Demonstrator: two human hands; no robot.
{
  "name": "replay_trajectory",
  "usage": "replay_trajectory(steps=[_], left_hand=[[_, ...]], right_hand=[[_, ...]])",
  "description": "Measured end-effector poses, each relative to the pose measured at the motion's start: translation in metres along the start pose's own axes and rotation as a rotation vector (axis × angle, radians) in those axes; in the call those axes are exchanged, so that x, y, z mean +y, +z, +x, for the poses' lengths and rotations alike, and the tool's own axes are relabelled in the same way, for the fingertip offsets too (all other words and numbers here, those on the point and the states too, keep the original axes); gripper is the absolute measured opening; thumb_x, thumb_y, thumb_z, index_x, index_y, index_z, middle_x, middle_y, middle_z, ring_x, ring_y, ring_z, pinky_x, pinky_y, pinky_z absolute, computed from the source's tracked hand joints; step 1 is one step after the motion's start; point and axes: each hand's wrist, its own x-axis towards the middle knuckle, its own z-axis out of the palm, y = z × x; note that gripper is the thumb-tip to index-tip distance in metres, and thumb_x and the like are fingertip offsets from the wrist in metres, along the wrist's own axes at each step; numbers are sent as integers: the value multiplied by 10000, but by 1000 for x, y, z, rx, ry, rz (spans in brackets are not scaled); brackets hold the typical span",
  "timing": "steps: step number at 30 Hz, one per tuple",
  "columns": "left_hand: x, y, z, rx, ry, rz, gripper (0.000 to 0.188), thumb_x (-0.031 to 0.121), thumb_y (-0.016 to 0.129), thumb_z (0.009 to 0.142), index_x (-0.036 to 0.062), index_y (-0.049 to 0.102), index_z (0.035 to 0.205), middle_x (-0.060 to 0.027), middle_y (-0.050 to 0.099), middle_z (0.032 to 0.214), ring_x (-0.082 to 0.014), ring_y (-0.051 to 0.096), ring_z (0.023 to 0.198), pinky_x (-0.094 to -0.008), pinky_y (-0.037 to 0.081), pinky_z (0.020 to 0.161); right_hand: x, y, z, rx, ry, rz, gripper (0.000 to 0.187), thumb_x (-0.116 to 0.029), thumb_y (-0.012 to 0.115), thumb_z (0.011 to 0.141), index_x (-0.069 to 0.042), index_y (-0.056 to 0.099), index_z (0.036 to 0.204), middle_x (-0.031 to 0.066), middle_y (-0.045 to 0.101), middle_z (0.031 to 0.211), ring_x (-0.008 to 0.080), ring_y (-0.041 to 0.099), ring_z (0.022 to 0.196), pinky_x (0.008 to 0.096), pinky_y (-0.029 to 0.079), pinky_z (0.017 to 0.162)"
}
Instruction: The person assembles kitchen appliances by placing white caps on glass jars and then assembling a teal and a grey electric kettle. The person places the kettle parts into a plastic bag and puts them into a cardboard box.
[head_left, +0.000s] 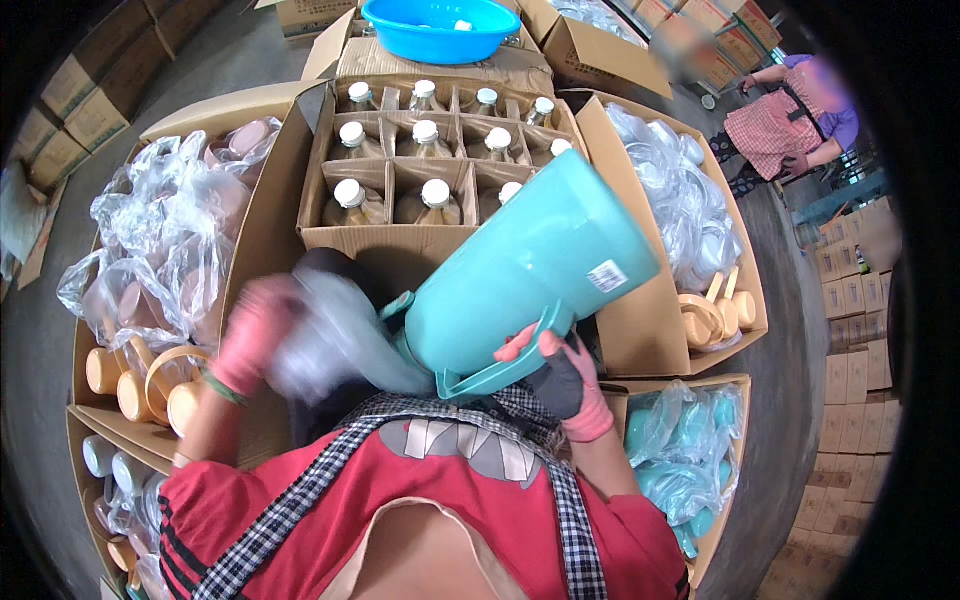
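Note:
A teal plastic jug (510, 260), like a thermos shell, lies tilted across my lap with its wide end up and to the right. My right hand (575, 390), in a pink and grey glove, is wrapped round its handle (505, 370). My left hand (262, 335), in a pink glove, is smeared by motion and closed on a clear plastic bag (335, 340). That bag is blurred too and reaches to the jug's lower end, where I cannot tell whether they touch.
Ahead stands a divided carton (390, 238) of white-capped glass bottles (425, 140). Behind it is a blue basin (440, 35). Open cartons of bagged pink parts (180, 220), cream cups (135, 395) and teal parts (690, 440) flank me. Another person (785, 125) stands at far right.

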Motion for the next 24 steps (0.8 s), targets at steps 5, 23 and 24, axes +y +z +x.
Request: replay_trajectory(steps=[5, 23, 24], left_hand=[[-174, -158, -15, 1164, 83, -833, 278, 57, 474, 772, 6, 524, 1041, -144, 572, 978, -192, 550, 851, -299, 442, 733], [75, -34, 44, 1184, 174, -1446, 425, 163, 395, 888, -51, 312, 1246, -185, 418, 1210, -239, 441, 1090, -342, 343, 923], [73, -11, 41, 1195, 280, -834, 462, 135, 414, 879, -48, 259, 1274, -209, 383, 1230, -282, 412, 1117, -366, 310, 956]], right_hand=[[-11, 11, -2, -116, -13, 74, 319, -292, 517, 827, 27, 527, 842, 146, 575, 752, 247, 564, 770, 370, 445, 755], [-64, 33, 20, 28, -209, -405, 415, -305, 606, 785, 25, 529, 1025, 72, 572, 928, 138, 510, 897, 293, 407, 807], [-70, 43, 21, -19, -266, -426, 430, -283, 622, 773, 22, 505, 1053, 80, 561, 957, 146, 503, 920, 302, 404, 818]])
